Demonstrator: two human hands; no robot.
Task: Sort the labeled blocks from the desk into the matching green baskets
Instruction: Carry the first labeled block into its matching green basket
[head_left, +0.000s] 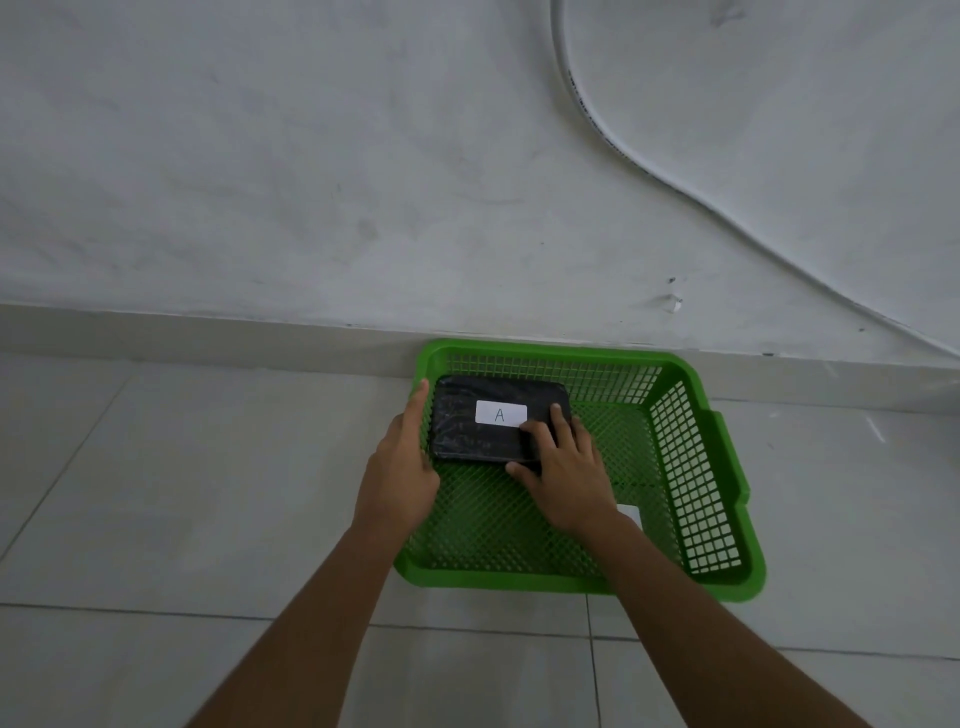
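Two hands: both reach into one green basket (696, 374) that stands on a tiled floor (156, 493).
Basket position: its far rim lies against the skirting at the foot of a white wall (363, 156); its mesh sides and mesh bottom are open-work.
Block: one black block (467, 431), wrapped in glossy film, lies flat in the far-left corner of the basket, long side running left to right.
Label: a white label (501, 414) on the top face of the block reads "A".
Left hand (402, 467): set along the left end of the block at the basket's left wall, forefinger stretched out toward the far rim; whether the remaining fingers press the block cannot be told.
Right hand (563, 470): laid on the near-right corner of the block, fingers spread over the top face just beside the label, thumb at the near edge; the hand rests on the block rather than closing round it.
Second label: a white patch (631, 514) shows on the basket bottom beside the right wrist, mostly hidden; its letter cannot be read.
Cable: a white cable (597, 124) curves down the wall at upper right.
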